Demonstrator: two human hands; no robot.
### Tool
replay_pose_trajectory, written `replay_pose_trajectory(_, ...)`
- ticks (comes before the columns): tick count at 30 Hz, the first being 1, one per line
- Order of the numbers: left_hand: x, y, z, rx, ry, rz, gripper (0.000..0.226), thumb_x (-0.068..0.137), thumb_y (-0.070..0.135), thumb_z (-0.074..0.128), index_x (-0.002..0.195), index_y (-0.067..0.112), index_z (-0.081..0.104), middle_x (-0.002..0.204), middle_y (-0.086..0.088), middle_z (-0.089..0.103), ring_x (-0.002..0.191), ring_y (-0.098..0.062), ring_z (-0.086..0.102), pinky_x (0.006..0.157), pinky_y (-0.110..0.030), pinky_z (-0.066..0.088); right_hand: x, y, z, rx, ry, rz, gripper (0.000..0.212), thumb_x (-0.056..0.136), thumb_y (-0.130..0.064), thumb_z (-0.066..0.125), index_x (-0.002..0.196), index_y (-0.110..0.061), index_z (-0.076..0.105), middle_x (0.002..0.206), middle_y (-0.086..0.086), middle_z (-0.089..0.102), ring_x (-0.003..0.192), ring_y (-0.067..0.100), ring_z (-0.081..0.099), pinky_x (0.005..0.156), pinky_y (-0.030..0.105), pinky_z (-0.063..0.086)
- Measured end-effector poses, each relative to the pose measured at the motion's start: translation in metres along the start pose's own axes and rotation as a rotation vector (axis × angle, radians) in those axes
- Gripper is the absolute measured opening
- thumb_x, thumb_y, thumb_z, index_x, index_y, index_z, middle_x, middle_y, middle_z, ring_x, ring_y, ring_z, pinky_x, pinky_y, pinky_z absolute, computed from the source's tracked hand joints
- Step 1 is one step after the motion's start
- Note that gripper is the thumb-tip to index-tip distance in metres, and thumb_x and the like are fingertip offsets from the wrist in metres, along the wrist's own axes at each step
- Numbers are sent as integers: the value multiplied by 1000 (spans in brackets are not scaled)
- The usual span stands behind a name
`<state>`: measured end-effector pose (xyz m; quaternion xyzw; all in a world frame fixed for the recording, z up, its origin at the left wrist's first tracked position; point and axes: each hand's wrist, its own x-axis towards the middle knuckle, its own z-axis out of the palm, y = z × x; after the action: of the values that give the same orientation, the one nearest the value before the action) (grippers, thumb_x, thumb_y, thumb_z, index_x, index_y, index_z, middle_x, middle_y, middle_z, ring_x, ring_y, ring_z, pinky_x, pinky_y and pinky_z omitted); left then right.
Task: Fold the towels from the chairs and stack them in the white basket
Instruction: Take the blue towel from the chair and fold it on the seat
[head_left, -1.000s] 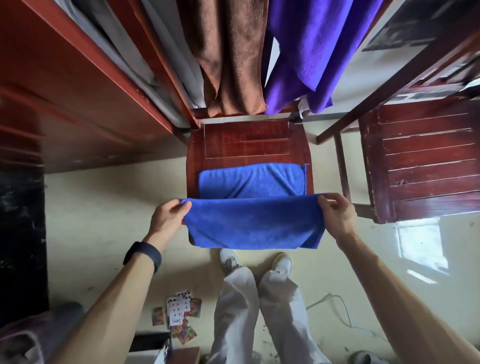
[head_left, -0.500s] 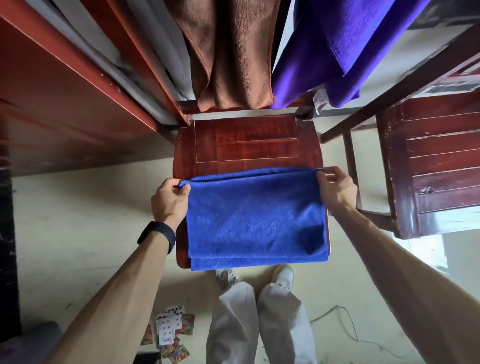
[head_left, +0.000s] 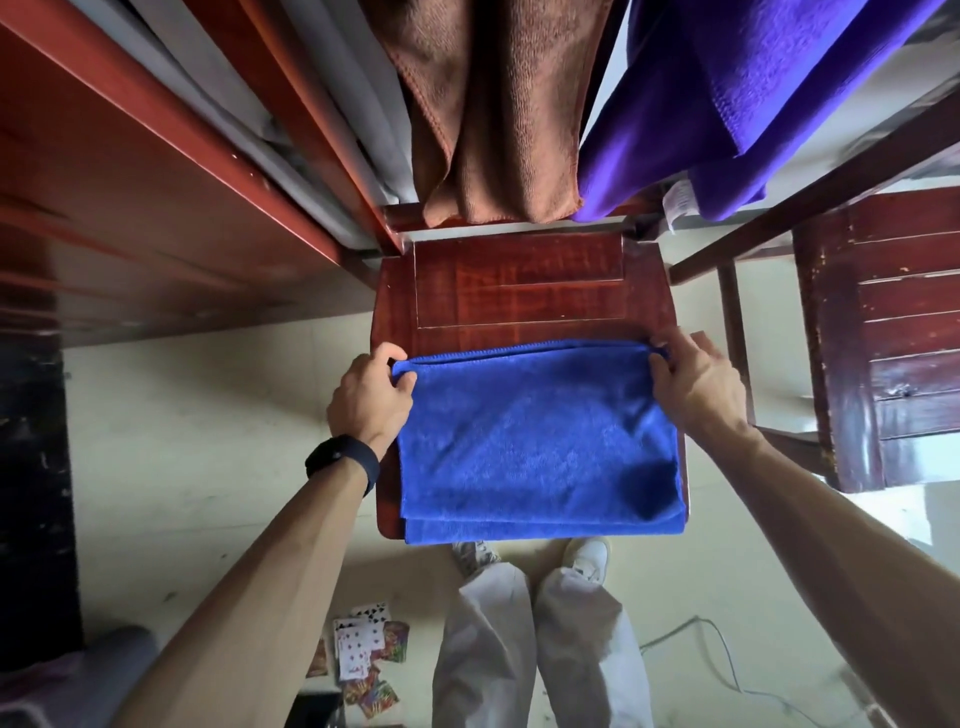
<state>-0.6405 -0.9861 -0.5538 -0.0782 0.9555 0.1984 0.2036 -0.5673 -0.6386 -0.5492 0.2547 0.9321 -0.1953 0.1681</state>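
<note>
1. Plain royal blue all over the folded towel (head_left: 540, 436).
2. Glossy reddish-brown with darker grain streaks on the chair seat (head_left: 519, 291).
3. Plain warm brown on the brown towel (head_left: 493, 114).
4. Vivid violet on the purple towel (head_left: 727, 93), with a white label (head_left: 676, 200).
5. Matte black on the wristband (head_left: 343, 460).
6. Pale grey-white on the trousers (head_left: 540, 649), white on the shoes (head_left: 587, 553).
7. White faces with red and black pips, and multicoloured backs, on the playing cards (head_left: 363, 649).
8. Pale cream on the floor (head_left: 182, 467).
9. Dark red-brown with pale scuffs on the second chair (head_left: 893, 332).

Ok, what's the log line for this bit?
blue towel: doubled on chair seat | left hand: pinches far corner | right hand: pinches far corner
</note>
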Motion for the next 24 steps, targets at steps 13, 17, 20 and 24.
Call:
replay_pose_trajectory(13,12,23,-5,248,-126,46,14,86,18,57,100,16,56,110,-5,54,98,-32,59,73,-40,50,9,-8,-2,-177,-103,-69,12,99,-18,42,109,-12,40,103,13,45,91,42,58,66,44,37)
replay_pose_trajectory(17,7,23,-12,255,-127,147,11,85,13,51,96,13,48,90,-6,60,83,-31,59,65,-40,50,12,-8,-16,-211,-207,-139,22,93,-25,45,107,-8,44,108,15,45,96,41,55,71,47,42)
replay_pose_trajectory(20,2,21,-27,250,-130,163,9,91,18,52,98,18,46,86,-7,65,76,-32,58,61,-36,46,2,-4,-35,-107,-179,-233,32,86,-33,37,104,-7,42,94,8,49,83,34,50,69,46,44)
replay_pose_trajectory(24,-18,24,-71,151,-132,195,23,90,24,64,113,28,63,105,3,74,98,-27,65,72,-31,49,-25,9,-68,-43,-63,-325,26,92,-9,51,118,-10,55,91,12,64,86,39,58,74,49,53)
